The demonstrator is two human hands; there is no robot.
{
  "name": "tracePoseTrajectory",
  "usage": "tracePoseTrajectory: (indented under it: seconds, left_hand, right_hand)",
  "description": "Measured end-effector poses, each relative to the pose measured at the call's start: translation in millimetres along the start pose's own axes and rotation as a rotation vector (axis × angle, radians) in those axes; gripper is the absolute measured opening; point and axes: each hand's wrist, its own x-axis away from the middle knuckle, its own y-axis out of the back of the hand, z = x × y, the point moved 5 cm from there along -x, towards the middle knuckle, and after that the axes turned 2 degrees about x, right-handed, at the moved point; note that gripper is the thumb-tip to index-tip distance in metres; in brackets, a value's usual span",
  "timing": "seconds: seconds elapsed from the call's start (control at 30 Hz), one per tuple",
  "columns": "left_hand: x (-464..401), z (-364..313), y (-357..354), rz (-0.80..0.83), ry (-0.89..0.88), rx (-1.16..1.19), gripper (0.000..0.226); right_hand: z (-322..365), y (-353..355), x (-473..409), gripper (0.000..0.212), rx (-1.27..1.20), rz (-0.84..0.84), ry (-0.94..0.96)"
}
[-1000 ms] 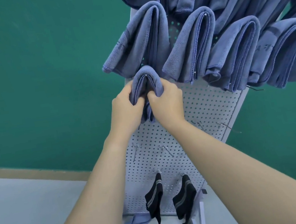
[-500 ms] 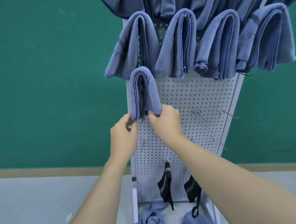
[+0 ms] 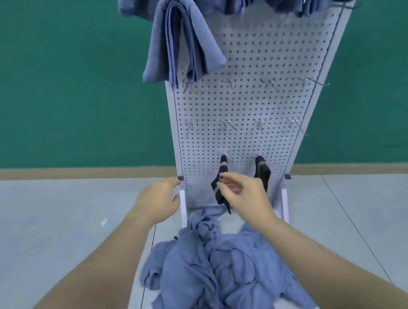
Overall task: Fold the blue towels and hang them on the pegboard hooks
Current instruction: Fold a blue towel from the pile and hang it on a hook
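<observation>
Both the left hand (image 3: 161, 203) and the right hand (image 3: 243, 194) are held empty with loosely curled fingers above the heap of blue towels (image 3: 223, 270) on the floor, below the pegboard (image 3: 251, 73). A tangled towel could be lifted together with its neighbours, and the black socks (image 3: 221, 183) could be knocked from their hooks by the right hand, which is seen just before them. No brand, label or writing can be read.

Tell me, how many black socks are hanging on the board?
2. One black sock hangs low on the pegboard, partly behind the right hand; the other sock hangs just right of it.
</observation>
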Motion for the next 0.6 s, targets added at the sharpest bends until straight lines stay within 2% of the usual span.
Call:
tracePoseTrajectory:
  seconds: [0.07, 0.17, 0.33, 0.5, 0.53, 0.6]
  left_hand:
    - [12, 12, -35, 0.125, 0.021, -0.082, 0.050]
    - [32, 22, -92, 0.250, 0.056, -0.086, 0.052]
    - [50, 11, -178, 0.386, 0.024, 0.016, 0.057]
    - [30, -26, -216, 0.394, -0.070, 0.164, 0.061]
    - [25, -33, -218, 0.396, -0.068, 0.205, 0.059]
    - [17, -45, -225, 0.400, -0.057, 0.309, 0.056]
  right_hand:
    - [-34, -9, 14, 0.028, 0.075, 0.064, -0.041]
    - [-83, -18, 37, 0.026, 0.219, 0.173, -0.085]
    - [-149, -30, 66, 0.055, 0.420, 0.471, -0.257]
    - [-189, -45, 82, 0.076, 0.692, 0.554, -0.292]
    - [-194, -47, 86, 0.073, 0.699, 0.561, -0.306]
    - [-206, -50, 87, 0.056, 0.629, 0.469, -0.345]
